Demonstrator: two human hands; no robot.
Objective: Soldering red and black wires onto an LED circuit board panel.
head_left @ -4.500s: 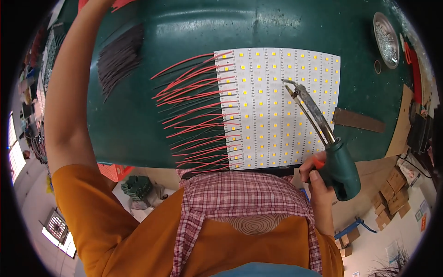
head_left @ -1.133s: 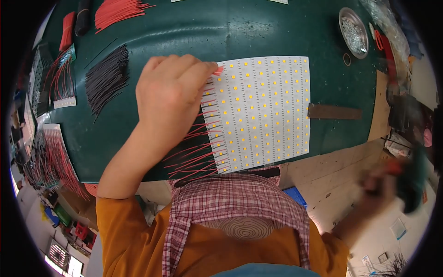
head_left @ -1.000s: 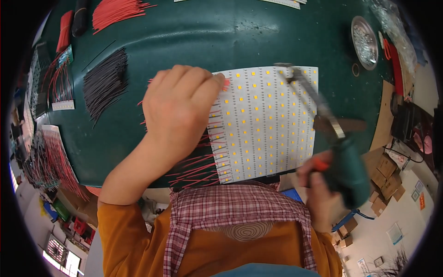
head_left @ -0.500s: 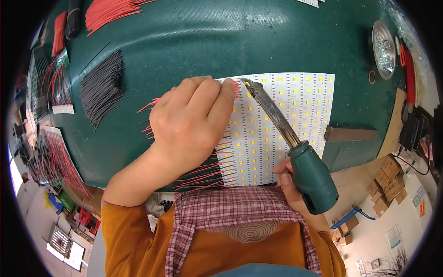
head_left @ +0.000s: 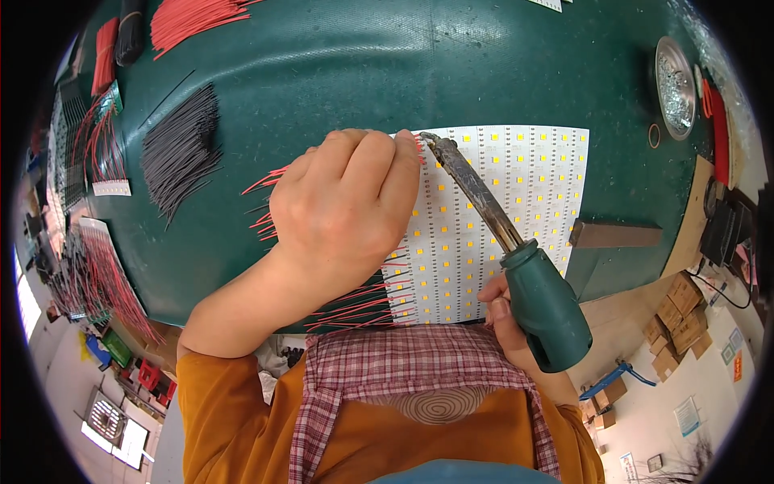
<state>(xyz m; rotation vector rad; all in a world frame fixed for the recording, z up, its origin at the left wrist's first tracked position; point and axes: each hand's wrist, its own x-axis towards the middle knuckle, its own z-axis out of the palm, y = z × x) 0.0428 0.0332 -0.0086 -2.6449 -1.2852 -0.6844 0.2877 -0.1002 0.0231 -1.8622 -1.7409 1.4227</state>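
My left hand (head_left: 343,202) lies closed over the upper left part of a white LED circuit board sheet (head_left: 528,194). Red wires (head_left: 264,181) stick out on its left side, and red ends show by the fingertips; the fingers hide the grip itself. My right hand (head_left: 508,319) is wrapped round a soldering iron (head_left: 544,306) with a dark green handle. Its blackened tip reaches the board's far edge, just right of my left fingertips. Along the board's left edge, red and black wires (head_left: 355,310) extend to the left, partly under my forearm.
On the green mat (head_left: 339,81) lie a pile of black wires (head_left: 181,149) and red wires (head_left: 193,22). Wired boards (head_left: 109,266) rest at the left. A brown bar (head_left: 617,235) sits right of the sheet, and a metal dish (head_left: 676,89) of bits stands far right.
My left hand has moved slightly right, toward the iron's tip. The iron stays nearly where it was, its tip at the board's far edge.
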